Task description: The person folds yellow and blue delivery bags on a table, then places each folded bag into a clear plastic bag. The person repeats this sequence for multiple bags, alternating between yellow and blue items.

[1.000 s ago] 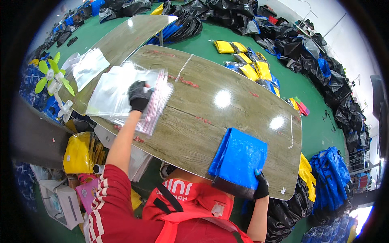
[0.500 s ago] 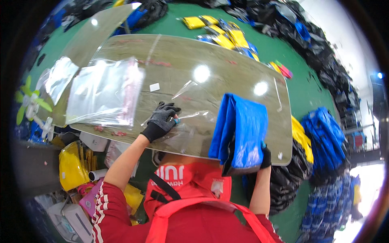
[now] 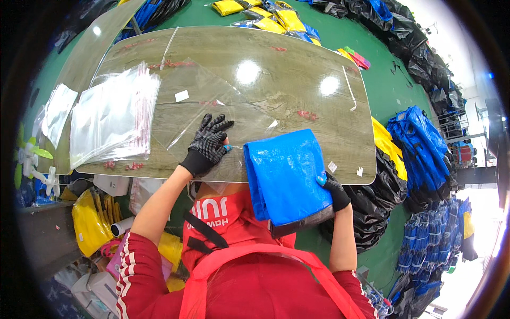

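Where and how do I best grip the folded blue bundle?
Probably by the right edge of the folded blue bundle, from the right, thumb on top: its near end projects past the table, and the right hand grips that edge.

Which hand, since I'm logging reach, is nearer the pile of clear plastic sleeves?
Left. The left hand is over a loose clear sleeve, right of the pile of clear plastic sleeves; the right hand is farther right, gripping the folded blue bundle.

Green-bladed fan (image 3: 26,155) is parked at 9 o'clock, yellow packs (image 3: 289,20) kinda strewn around 12, blue bundle (image 3: 419,139) piled near 3.
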Available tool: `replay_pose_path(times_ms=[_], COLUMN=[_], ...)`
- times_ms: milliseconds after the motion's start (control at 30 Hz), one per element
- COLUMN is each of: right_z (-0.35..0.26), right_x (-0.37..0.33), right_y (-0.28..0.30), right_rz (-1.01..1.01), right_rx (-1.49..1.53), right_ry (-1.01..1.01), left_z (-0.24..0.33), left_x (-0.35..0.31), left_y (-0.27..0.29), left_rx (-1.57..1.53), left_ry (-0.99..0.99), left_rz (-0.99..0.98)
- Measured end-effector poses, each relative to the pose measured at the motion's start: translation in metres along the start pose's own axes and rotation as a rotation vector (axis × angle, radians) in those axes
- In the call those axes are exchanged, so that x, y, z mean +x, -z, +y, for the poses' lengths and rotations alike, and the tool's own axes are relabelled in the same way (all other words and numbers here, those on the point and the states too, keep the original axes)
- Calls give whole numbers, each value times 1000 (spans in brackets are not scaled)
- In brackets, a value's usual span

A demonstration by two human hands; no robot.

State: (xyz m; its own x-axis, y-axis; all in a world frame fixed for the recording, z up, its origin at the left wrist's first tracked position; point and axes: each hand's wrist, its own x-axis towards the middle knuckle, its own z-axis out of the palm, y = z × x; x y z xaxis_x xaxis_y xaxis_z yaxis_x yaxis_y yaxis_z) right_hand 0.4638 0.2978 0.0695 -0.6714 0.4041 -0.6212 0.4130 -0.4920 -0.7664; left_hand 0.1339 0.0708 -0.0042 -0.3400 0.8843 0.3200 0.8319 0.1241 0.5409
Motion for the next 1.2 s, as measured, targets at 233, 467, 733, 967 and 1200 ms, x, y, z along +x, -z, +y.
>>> replay_pose_path(times_ms=[233, 467, 733, 967, 1200], right_z=[-7, -14, -11, 36, -20], right_x=[6, 14, 1, 34, 99], right_y=[-2, -2, -42, -98, -90], right_rz=[-17, -35, -33, -294, -411], right_rx=[0, 17, -20, 143, -125], right_ry=[25, 17, 49, 143, -9], left_z=[10, 9, 28, 57, 73], left_x=[-2, 1, 3, -12, -32], left_y=[4, 1, 31, 77, 73], left_rx=[6, 35, -657, -271, -104], left_ry=[-11, 8, 238, -150, -199], left_rz=[57, 45, 25, -160, -33])
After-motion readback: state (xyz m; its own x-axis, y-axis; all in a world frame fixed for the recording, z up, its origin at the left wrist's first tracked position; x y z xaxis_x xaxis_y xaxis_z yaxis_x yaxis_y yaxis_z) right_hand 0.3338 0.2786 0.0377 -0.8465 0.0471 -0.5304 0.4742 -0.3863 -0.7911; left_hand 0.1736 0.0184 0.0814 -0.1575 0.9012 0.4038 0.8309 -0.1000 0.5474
